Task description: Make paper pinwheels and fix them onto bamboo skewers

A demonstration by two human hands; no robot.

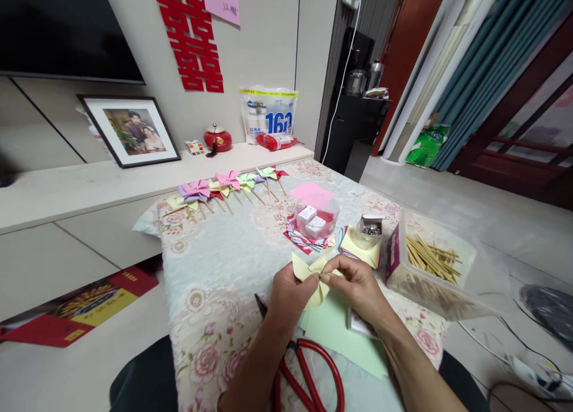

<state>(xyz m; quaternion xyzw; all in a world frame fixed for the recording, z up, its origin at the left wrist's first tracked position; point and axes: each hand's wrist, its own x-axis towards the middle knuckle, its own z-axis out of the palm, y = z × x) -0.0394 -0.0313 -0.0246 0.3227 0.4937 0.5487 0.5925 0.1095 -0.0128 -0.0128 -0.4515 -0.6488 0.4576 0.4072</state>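
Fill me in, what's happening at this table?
A person is folding a yellow paper pinwheel with both hands: the left hand and right hand pinch it together at its centre, above a green paper sheet. Red scissors lie on the flowered tablecloth near the wrists. A row of finished pinwheels on sticks lies at the far edge. To the right sits a clear box of wooden sticks, with a small container of pins beside it.

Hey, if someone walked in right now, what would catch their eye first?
Probably the two hands at the near edge of the table, the left hand and right hand pinching a folded yellow paper piece between them. Next, the row of finished paper pinwheels along the table's far edge, and the red scissors lying open just below the hands.
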